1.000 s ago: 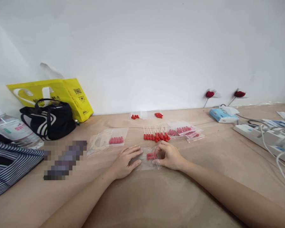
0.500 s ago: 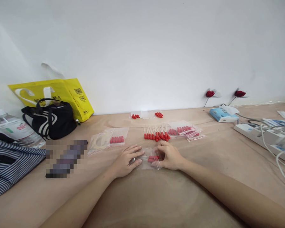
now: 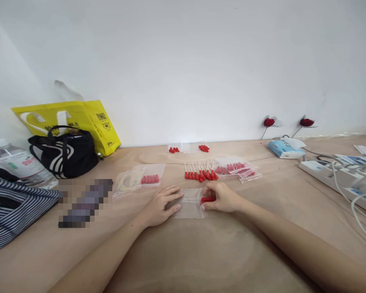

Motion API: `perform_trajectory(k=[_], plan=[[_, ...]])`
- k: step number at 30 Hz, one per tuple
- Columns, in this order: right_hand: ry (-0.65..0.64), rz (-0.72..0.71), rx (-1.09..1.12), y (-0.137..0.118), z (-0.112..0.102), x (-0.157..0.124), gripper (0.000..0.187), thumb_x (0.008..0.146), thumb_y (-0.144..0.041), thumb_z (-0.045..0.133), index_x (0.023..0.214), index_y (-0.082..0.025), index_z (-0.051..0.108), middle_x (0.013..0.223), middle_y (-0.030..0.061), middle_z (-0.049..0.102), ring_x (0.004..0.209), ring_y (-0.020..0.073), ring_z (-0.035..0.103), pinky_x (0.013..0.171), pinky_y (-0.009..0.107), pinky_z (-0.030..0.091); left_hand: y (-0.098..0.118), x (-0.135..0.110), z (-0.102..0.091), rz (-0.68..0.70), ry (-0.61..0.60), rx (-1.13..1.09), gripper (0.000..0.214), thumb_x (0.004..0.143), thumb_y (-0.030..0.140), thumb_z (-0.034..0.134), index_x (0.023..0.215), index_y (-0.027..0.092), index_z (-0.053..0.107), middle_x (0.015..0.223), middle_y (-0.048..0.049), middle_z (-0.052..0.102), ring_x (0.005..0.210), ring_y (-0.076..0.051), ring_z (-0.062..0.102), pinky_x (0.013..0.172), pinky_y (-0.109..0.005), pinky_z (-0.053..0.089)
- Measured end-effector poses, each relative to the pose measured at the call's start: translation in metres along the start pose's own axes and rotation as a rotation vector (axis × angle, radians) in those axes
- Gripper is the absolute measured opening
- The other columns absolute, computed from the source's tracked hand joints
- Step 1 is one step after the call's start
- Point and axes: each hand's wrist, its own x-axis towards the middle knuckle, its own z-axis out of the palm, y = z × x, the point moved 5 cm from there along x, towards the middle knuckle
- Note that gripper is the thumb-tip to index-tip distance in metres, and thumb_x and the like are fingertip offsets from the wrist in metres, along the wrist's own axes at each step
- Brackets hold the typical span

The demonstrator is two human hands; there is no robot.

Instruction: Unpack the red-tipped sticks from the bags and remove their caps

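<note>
A small clear zip bag (image 3: 187,205) lies flat on the wooden table (image 3: 201,252) in front of me. My left hand (image 3: 161,203) rests flat on the bag's left end, fingers stretched out. My right hand (image 3: 221,197) is closed at the bag's right edge, pinching red-tipped pieces (image 3: 207,199) there. Just beyond, a row of loose red-tipped sticks (image 3: 199,174) lies on the table. A filled bag with red pieces (image 3: 146,178) sits to the left of them, and a stack of filled bags (image 3: 236,167) to the right.
Two small groups of red pieces in bags (image 3: 187,148) lie near the wall. At left are a black bag (image 3: 64,152), a yellow bag (image 3: 76,120), a water bottle (image 3: 16,165) and striped cloth (image 3: 12,207). At right are a blue pack (image 3: 285,147) and power strips with cables (image 3: 341,175).
My right hand has slid the red pieces toward the bag's right edge and now pinches them there. My left hand has stayed flat on the bag.
</note>
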Motion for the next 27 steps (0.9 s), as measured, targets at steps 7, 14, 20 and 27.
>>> perform_trajectory(k=[7, 14, 20, 27], plan=[[-0.168, 0.104, 0.019, 0.008, 0.0, 0.0, 0.019, 0.057, -0.027, 0.067, 0.063, -0.016, 0.051, 0.058, -0.0045, 0.05, 0.055, 0.0077, 0.044, 0.049, 0.019, 0.031, -0.002, 0.0, 0.0, 0.01, 0.02, -0.022, 0.04, 0.082, 0.04, 0.044, 0.119, 0.028, 0.049, 0.132, -0.0029, 0.041, 0.124, -0.021, 0.033, 0.102, -0.04, 0.027], [-0.284, 0.16, 0.177, 0.017, -0.021, -0.004, 0.017, 0.058, -0.02, 0.063, 0.071, -0.016, 0.054, 0.058, -0.0053, 0.051, 0.052, 0.0071, 0.047, 0.047, 0.018, 0.035, -0.004, -0.002, -0.001, 0.009, 0.009, -0.018, 0.038, 0.082, 0.039, 0.044, 0.119, 0.028, 0.049, 0.133, -0.0029, 0.041, 0.123, -0.021, 0.035, 0.101, -0.04, 0.029], [-0.23, 0.2, 0.298, 0.037, -0.039, -0.002, 0.013, 0.06, -0.023, 0.062, 0.07, -0.015, 0.059, 0.059, -0.0026, 0.057, 0.055, 0.0098, 0.053, 0.053, 0.022, 0.041, -0.009, -0.006, -0.015, -0.04, 0.106, 0.091, 0.032, 0.075, 0.03, 0.052, 0.104, 0.023, 0.06, 0.122, -0.0067, 0.051, 0.112, -0.022, 0.047, 0.097, -0.042, 0.033], [0.179, 0.221, 0.463, 0.036, -0.081, 0.003, 0.018, 0.063, -0.028, 0.064, 0.075, -0.015, 0.061, 0.068, 0.0009, 0.063, 0.062, 0.0106, 0.057, 0.057, 0.022, 0.044, 0.024, -0.004, -0.003, 0.127, 0.0, 0.029, 0.042, 0.084, 0.032, 0.038, 0.126, 0.023, 0.041, 0.137, -0.0061, 0.033, 0.127, -0.021, 0.027, 0.103, -0.04, 0.026]])
